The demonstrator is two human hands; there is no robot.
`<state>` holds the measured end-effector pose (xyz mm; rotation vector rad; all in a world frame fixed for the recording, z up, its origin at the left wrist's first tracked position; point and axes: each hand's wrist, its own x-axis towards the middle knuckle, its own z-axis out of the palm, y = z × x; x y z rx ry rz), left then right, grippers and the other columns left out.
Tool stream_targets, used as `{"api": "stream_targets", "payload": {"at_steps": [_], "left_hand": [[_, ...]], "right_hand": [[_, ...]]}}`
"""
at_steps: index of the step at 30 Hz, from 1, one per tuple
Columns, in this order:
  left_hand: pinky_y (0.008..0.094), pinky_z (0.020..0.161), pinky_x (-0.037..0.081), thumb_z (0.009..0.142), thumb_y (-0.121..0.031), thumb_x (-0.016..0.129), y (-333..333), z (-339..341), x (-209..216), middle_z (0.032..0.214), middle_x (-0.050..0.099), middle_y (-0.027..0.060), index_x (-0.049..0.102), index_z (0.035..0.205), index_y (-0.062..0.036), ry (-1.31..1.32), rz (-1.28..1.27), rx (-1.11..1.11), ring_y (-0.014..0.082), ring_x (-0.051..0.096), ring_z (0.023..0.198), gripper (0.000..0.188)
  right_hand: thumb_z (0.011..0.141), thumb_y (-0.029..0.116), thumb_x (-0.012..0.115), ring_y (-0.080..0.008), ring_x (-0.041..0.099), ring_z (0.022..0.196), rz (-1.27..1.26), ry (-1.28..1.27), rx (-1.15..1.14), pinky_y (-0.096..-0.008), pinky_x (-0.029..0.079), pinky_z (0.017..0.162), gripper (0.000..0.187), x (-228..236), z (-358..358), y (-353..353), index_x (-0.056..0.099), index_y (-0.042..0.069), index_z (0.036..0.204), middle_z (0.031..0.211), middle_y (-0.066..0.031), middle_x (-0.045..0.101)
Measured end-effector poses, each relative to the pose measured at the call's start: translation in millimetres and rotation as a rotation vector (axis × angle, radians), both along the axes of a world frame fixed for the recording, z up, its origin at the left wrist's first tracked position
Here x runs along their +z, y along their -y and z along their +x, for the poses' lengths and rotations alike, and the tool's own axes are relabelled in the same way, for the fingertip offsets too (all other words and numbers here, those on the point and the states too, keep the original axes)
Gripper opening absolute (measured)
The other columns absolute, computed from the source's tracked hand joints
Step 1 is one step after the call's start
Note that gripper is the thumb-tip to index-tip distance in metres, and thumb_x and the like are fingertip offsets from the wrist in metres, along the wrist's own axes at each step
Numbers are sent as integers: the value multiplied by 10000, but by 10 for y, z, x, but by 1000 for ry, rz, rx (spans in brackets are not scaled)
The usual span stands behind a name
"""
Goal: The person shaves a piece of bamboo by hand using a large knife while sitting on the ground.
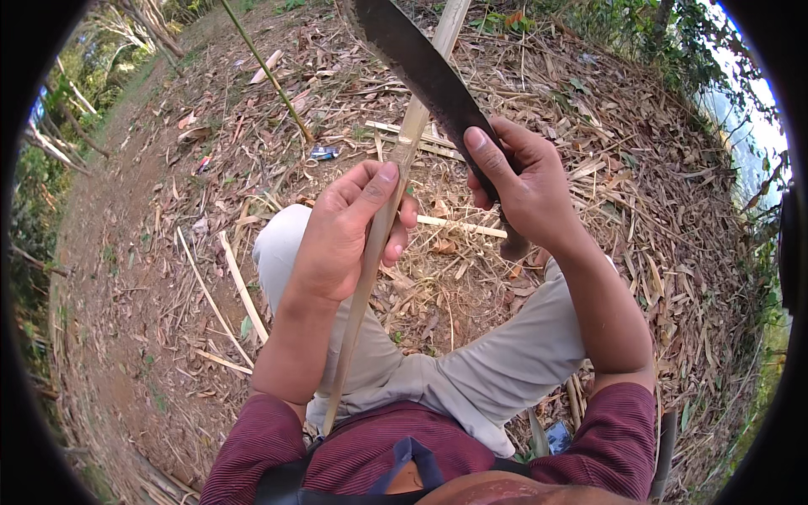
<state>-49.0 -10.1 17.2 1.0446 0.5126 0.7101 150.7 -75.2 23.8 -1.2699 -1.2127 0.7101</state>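
Note:
My left hand (337,231) is closed around a long pale bamboo strip (360,307), thumb lying along its upper face. The strip slants from my lap up past the top edge of the view, with a node just above my thumb. In my right hand (534,189) is a machete (421,63) with a broad dark blade. My thumb lies on the flat of the blade near its base, and the handle's end (513,246) shows below my palm. The blade crosses in front of the strip's upper part; whether they touch I cannot tell.
Dry leaves and shavings cover the ground around my bent legs (505,324). Split bamboo pieces (241,284) lie at the left, and more slats (421,139) lie ahead. A thin green stem (273,80) stands at the far left, near a small blue packet (324,152).

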Motion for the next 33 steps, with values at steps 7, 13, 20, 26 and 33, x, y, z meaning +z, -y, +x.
{"api": "stream_targets", "payload": {"at_steps": [7,13,20,26,33], "left_hand": [[237,346,446,1024,-292,537,16,31,-46,761,658,96,580,1020,-50,-73,164,103,102,556,428,246],[199,369,381,1014,-285,560,49,28,9,742,655,66,649,1059,-19,-80,158,101,88,550,441,284],[212,367,319,1003,-192,558,64,-37,-170,713,613,64,639,1013,-33,-8,124,81,90,483,425,179],[210,398,332,966,-57,503,161,-35,-185,810,549,116,475,1283,-51,-14,161,30,96,436,463,318],[170,374,322,983,-204,553,222,20,-285,787,535,76,440,1257,-45,8,204,-43,66,419,450,336]], "right_hand": [[897,155,714,-193,579,537,361,593,-158,-323,437,493,188,-87,35,4,673,43,1043,723,-89,628],[826,182,752,-237,616,600,507,927,-198,-361,489,513,225,-138,-23,25,677,97,1021,750,-68,587],[751,174,780,-253,636,763,373,1137,-127,-369,525,600,423,-128,-142,105,633,102,1142,884,-72,570],[727,224,785,-262,644,785,291,1148,-152,-387,525,615,324,-175,-93,57,605,74,951,847,-86,574],[754,139,710,-263,663,639,327,1130,-160,-376,529,557,148,-251,-48,7,656,80,879,762,-78,613]]}}
